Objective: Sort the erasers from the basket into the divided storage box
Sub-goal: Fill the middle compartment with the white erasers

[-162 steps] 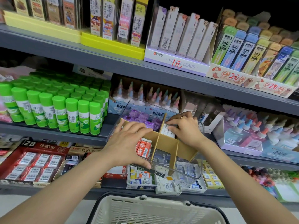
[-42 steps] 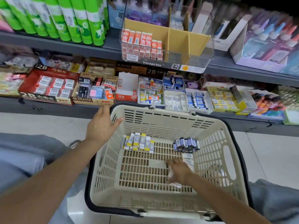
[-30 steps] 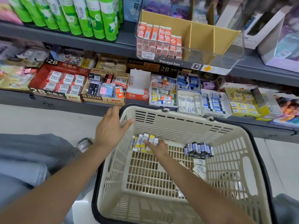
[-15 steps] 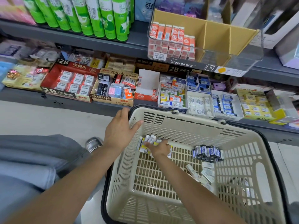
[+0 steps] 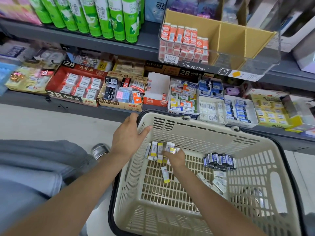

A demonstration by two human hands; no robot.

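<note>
A cream basket [image 5: 196, 132] sits low in front of the shelves. My left hand [image 5: 127, 135] grips its far left rim. My right hand [image 5: 175, 156] reaches inside and closes on the row of yellow-and-white erasers [image 5: 156, 150] at the back left. One yellow-and-white eraser [image 5: 165, 174] lies apart on the basket floor. A bundle of blue erasers [image 5: 219, 160] and loose white erasers [image 5: 215, 183] lie to the right. The clear storage box [image 5: 238, 53] with tan dividers stands on the shelf above; orange erasers [image 5: 185, 41] fill its left compartment.
Green glue sticks [image 5: 102, 16] stand on the upper shelf left of the box. Display cartons of erasers [image 5: 119, 92] line the lower shelf behind the basket. A grey trouser leg and a shoe [image 5: 99, 150] are at the left on the pale floor.
My right hand moved from the white erasers at the basket's right to the yellow-and-white row and closed on it. One yellow-and-white eraser now lies loose. My left hand stays on the rim.
</note>
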